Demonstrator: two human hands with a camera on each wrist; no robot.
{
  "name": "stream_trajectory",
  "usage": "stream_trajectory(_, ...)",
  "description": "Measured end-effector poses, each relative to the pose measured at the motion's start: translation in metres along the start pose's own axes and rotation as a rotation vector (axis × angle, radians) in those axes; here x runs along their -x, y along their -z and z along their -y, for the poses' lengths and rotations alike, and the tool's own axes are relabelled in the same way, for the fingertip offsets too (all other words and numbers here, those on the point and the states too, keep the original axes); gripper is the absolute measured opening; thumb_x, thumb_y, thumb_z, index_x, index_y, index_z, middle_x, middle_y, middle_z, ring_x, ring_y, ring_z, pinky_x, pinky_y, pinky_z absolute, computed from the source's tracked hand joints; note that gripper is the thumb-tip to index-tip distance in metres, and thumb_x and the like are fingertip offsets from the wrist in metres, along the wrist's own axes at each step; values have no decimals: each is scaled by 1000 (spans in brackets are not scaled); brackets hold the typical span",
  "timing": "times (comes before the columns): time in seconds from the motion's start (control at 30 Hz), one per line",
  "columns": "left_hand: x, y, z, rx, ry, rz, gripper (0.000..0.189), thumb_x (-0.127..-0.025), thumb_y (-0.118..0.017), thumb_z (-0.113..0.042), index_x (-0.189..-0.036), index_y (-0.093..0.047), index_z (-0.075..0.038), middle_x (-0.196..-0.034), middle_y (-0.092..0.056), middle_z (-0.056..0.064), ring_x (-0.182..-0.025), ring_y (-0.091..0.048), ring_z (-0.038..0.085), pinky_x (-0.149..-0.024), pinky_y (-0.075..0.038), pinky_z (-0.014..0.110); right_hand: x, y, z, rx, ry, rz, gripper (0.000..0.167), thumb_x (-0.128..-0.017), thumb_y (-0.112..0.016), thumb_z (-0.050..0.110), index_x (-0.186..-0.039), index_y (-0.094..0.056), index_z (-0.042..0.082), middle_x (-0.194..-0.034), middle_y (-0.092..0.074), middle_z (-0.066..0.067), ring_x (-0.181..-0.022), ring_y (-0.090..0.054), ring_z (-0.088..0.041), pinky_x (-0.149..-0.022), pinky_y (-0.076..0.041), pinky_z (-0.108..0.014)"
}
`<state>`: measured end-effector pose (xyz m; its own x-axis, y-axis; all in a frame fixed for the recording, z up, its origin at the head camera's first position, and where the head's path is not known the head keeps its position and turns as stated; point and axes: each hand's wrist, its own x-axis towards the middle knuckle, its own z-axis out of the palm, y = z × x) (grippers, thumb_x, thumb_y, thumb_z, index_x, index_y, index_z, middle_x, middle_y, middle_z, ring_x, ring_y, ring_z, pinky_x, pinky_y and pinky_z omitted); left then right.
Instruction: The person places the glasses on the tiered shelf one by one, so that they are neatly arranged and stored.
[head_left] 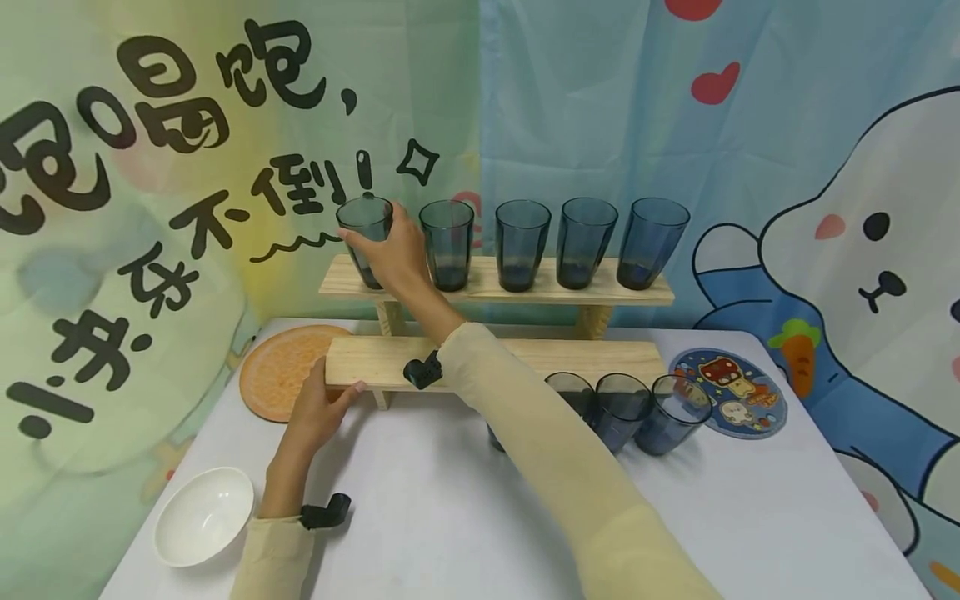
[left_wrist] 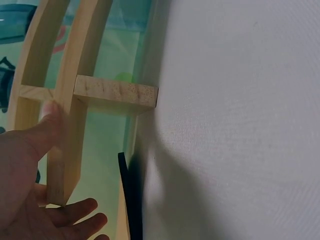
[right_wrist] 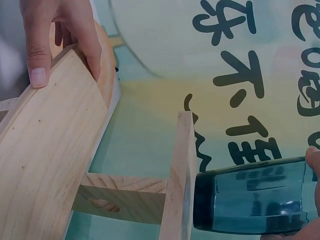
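Note:
A two-tier wooden rack stands on the white table. My right hand grips a blue-tinted glass near its rim, at the left end of the upper shelf. The right wrist view shows this glass with its base right at the shelf board. My left hand holds the left end of the lower shelf, thumb on the front edge and fingers round the end; in the left wrist view the hand pinches the board. Several matching glasses stand in a row on the upper shelf.
More blue glasses stand on the table before the rack's right half, partly hidden by my right sleeve. A white bowl sits at the left edge. An orange round mat lies behind my left hand, a blue patterned mat at right.

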<state>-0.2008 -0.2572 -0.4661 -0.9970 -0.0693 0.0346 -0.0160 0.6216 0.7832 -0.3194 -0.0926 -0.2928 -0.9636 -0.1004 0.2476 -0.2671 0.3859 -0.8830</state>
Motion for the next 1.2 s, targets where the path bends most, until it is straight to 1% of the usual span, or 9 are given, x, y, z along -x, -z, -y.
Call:
stream_trajectory(0.2, 0, -1, 1, 11, -14, -2, 82, -106, -66, -33, -163, -20, 6, -162, -35, 34, -153, -32, 48, -126, -24, 62, -2, -2, -4, 10, -14, -11, 93, -96, -75, 53, -166, -31, 12, -166, -43, -9, -150, -45, -28, -116, -46, -46)
stream_trajectory(0.43, -1, 1, 2, 8, -75, -19, 81, -106, -67, -30, -160, -23, 10, -156, -41, 37, -147, -40, 51, -121, -31, 64, -2, 0, -7, 2, 9, -20, 93, -96, -75, 53, -165, -31, 10, -162, -47, -11, -147, -49, -29, -114, -48, -44)
stream_trajectory(0.57, -1, 1, 2, 10, -68, -16, 82, -106, -67, -31, -161, -22, 10, -157, -40, 37, -148, -39, 51, -121, -31, 64, 0, -1, -9, -1, 19, -16, 94, -96, -74, 53, -166, -29, 10, -163, -45, -11, -147, -48, -30, -114, -47, -46)
stream_trajectory(0.67, 0, 1, 2, 10, -52, -12, 82, -106, -67, -31, -161, -22, 8, -158, -39, 36, -149, -37, 51, -122, -30, 64, 1, -2, -12, -4, 36, -12, 96, -97, -74, 52, -167, -24, 10, -166, -41, -12, -149, -46, -31, -116, -45, -47)
stream_trajectory(0.8, -1, 0, 2, 23, -61, -13, 81, -105, -68, -30, -161, -23, 9, -157, -41, 36, -148, -39, 51, -121, -31, 64, 3, -3, -16, -3, 69, -11, 98, -99, -73, 47, -168, -15, 8, -170, -33, -15, -152, -42, -32, -119, -43, -47)
stream_trajectory(0.9, -1, -1, 1, 38, -73, -12, 80, -105, -68, -29, -160, -24, 9, -157, -41, 37, -147, -40, 51, -121, -32, 64, 4, -3, -18, 2, 87, -23, 101, -99, -75, 44, -168, -12, 7, -171, -30, -17, -152, -42, -33, -118, -44, -47)
stream_trajectory(1.07, -1, 0, 2, 38, -52, -4, 82, -105, -68, -30, -161, -22, 8, -158, -39, 36, -149, -37, 51, -122, -29, 64, 9, -4, -21, 21, 128, -19, 105, -98, -78, 40, -169, -7, 10, -174, -24, -15, -154, -40, -33, -117, -45, -46)
stream_trajectory(1.13, 0, 1, 2, 36, -42, -4, 83, -105, -68, -31, -162, -22, 8, -158, -39, 36, -150, -37, 50, -123, -29, 63, 12, -4, -21, 50, 151, -5, 105, -98, -77, 40, -169, -6, 11, -176, -19, -13, -157, -35, -30, -120, -43, -44)
stream_trajectory(1.2, 0, 2, 1, 34, -41, -6, 82, -105, -69, -30, -161, -23, 8, -158, -40, 36, -149, -38, 50, -122, -30, 64, 16, -3, -21, 101, 185, 9, 106, -98, -77, 40, -170, -4, 9, -178, -12, -10, -161, -25, -25, -123, -39, -40)
